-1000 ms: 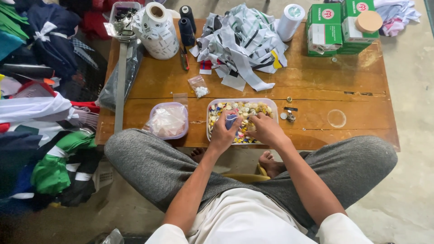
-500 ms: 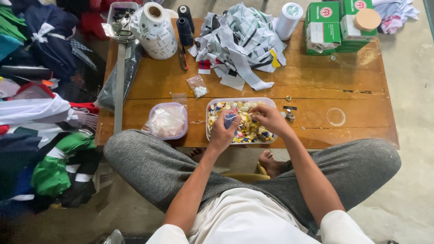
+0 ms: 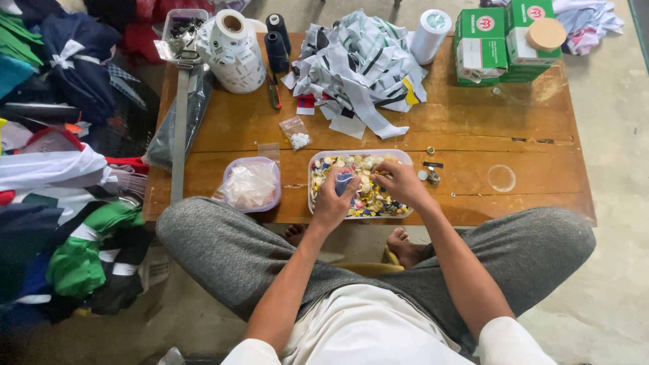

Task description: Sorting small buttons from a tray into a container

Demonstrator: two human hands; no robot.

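Compared with a second ago, our right hand has slid from the middle of the button tray toward its right side, and it's now digging in there with the fingers curled down into the pile; we can't tell if they've actually pinched a button. Our left hand hasn't budged: it sits at the lower left of the tray, fingers closed around a small blue thing, too small to make out properly. So it looks like we're mid-sort, hunting for the next piece while the left keeps what's already collected.

The tray is at centre frame on the wooden counter, with a pink-rimmed tub just left of it and a pile of fabric strips above.
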